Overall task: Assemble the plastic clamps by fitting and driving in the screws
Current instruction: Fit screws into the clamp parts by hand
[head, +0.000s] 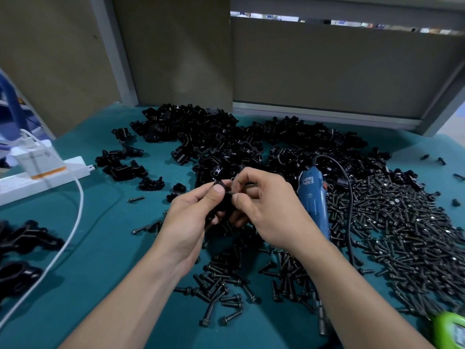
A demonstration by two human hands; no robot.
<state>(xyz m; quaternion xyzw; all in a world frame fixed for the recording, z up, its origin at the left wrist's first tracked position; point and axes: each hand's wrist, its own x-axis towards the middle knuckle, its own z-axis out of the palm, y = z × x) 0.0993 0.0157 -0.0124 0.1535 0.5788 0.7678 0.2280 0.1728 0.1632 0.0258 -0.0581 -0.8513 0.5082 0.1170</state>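
At frame centre a small, glossy black plastic clamp (222, 199) with a ring-shaped lug at its top sits between both hands. The left hand (191, 217) grips it under the thumb, and the right hand (266, 210) pinches its right edge. Fingers cover most of its body, so any screw in it cannot be made out. Loose screws (402, 222) spread across the lower right. A green object (450, 331) in the bottom-right corner is cut off and blurred.

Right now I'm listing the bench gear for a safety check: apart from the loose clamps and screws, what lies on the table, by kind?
Blue electric screwdriver: 1
White power strip: 1
White charger with cable: 1
Green device, blurred at the frame edge, kind unclear: 1
Total: 4
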